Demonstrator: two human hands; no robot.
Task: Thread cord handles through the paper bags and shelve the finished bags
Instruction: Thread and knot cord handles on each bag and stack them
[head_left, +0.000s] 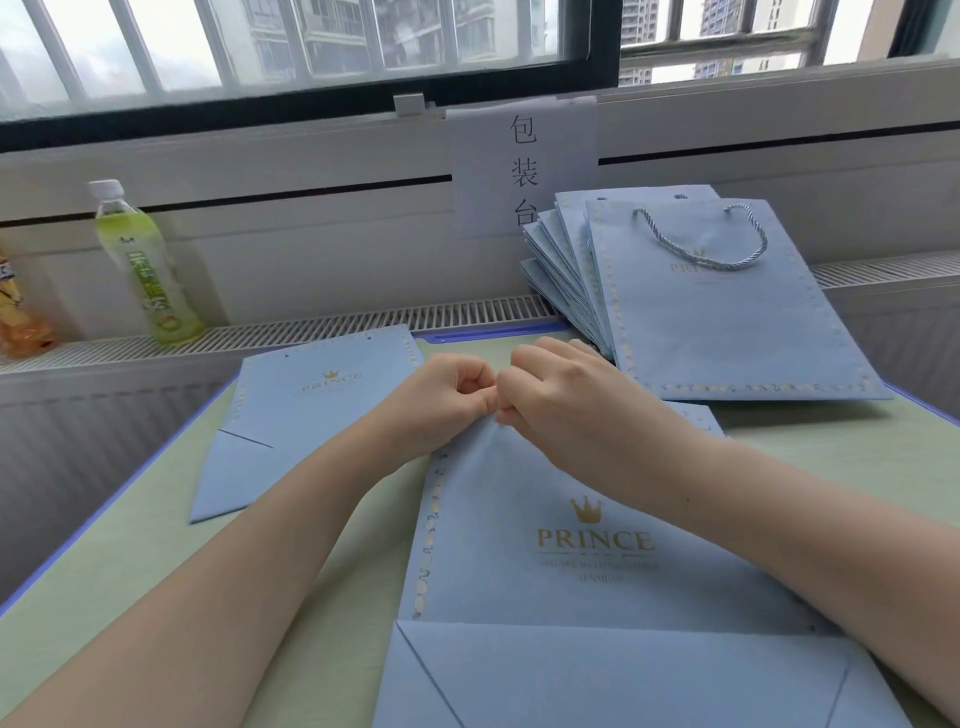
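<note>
A flat light-blue paper bag with a gold crown, "PRINCE" lettering and a gilt scalloped border is lying on the pale green counter directly before the person, its folded base nearest the camera. Its top edge is being pinched by both hands: the left hand and the right hand are curled tightly together there, knuckles touching. Whether a cord is being held inside either grip cannot be told.

The bag is judged to be light, thin and easily creased, so it is best taken hold of at the reinforced top edge beside the punched holes.

A fanned stack of matching bags is lying at the far right, a twisted blue-white cord handle being shown on the top one. An unthreaded bag is lying at the left.
</note>
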